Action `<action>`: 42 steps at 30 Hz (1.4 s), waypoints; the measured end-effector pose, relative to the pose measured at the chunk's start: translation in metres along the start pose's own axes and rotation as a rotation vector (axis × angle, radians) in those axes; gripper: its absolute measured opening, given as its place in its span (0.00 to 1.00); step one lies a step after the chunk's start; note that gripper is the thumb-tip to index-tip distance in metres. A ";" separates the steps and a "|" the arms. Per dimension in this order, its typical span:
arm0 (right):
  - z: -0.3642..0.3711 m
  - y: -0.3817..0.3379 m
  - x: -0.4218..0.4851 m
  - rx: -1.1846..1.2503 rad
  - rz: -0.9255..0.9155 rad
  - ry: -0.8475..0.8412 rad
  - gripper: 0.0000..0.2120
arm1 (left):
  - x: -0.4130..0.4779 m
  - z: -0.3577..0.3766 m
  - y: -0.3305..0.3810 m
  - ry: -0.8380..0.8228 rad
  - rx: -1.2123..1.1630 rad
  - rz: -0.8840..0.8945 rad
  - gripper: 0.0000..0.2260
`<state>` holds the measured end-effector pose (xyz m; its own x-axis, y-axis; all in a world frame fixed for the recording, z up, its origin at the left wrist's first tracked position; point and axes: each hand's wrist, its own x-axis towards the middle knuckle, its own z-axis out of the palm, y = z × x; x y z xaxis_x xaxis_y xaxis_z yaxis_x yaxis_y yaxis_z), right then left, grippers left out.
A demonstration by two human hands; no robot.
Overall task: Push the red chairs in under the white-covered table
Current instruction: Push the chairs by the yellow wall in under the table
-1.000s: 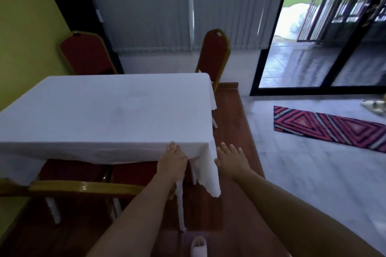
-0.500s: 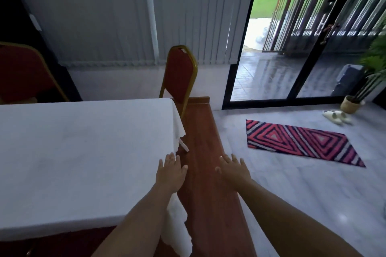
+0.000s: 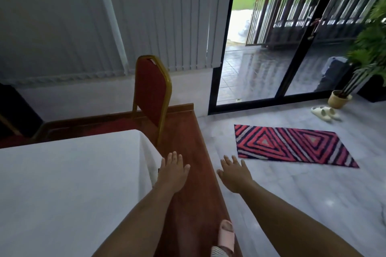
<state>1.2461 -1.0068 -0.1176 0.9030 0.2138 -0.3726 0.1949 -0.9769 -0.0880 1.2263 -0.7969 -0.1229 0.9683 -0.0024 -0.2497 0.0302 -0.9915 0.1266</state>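
Your left hand and right hand are both spread flat and empty, held out in the air beside the corner of the white-covered table. Farther on, the red chair stands at the far end of the table, its back upright and facing you edge-on. I think you should walk around behind it, take the gold frame with both hands, and push straight so the legs do not catch the cloth.

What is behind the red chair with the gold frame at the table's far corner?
Behind the red gold-framed chair are grey vertical blinds over a low white wall. Its seat and legs are hidden by the white-covered table, so how far it is tucked in cannot be seen.
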 end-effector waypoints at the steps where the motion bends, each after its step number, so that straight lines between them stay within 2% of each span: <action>1: -0.008 0.006 0.019 -0.005 -0.006 0.001 0.27 | 0.021 -0.004 0.005 0.000 -0.014 -0.005 0.26; 11: -0.111 0.081 0.215 -0.102 -0.110 0.039 0.26 | 0.213 -0.067 0.054 0.019 -0.058 -0.081 0.26; 17: -0.165 0.086 0.320 -0.123 -0.188 0.050 0.26 | 0.309 -0.112 0.044 0.070 -0.060 -0.140 0.26; 24: -0.228 0.053 0.472 -0.146 -0.302 0.077 0.27 | 0.448 -0.171 -0.016 0.185 -0.003 -0.222 0.26; 33: -0.316 -0.018 0.647 -0.218 -0.404 0.110 0.26 | 0.593 -0.255 -0.113 0.223 0.022 -0.347 0.26; 38: -0.347 -0.069 0.731 -0.263 -0.504 0.123 0.26 | 0.645 -0.274 -0.177 0.216 -0.029 -0.532 0.26; 42: -0.363 -0.117 0.794 -0.321 -0.627 0.089 0.26 | 0.682 -0.272 -0.222 0.147 -0.088 -0.660 0.26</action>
<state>2.0795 -0.7253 -0.0684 0.6089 0.7486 -0.2624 0.7791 -0.6266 0.0203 1.9474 -0.5428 -0.0600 0.7636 0.6230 -0.1696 0.6400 -0.7650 0.0717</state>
